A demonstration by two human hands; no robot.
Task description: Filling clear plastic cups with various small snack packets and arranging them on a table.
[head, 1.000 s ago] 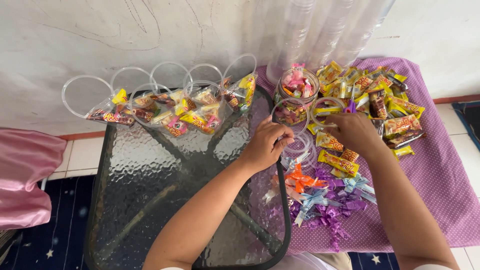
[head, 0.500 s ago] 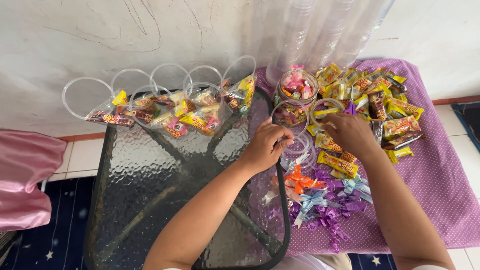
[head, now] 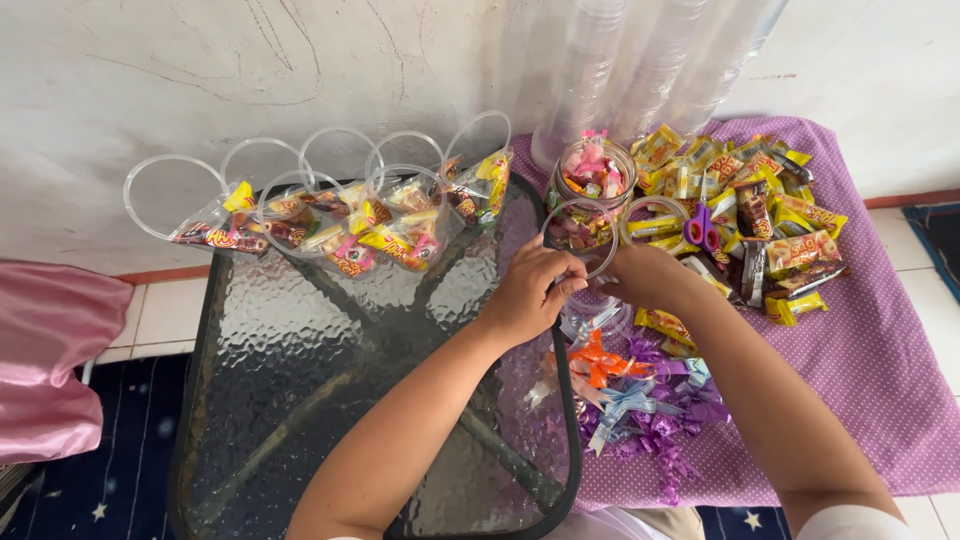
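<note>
Both hands at a clear plastic cup (head: 578,238) of sweets.
Left hand (head: 528,293) pinches its rim in a narrow grip; right hand (head: 648,277) beside it, grip hidden.

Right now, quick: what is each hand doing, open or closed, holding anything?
Left hand: fingers curled closed on the rim of a clear plastic cup.
Right hand: at the same cup; grip hidden, cannot tell.
</note>
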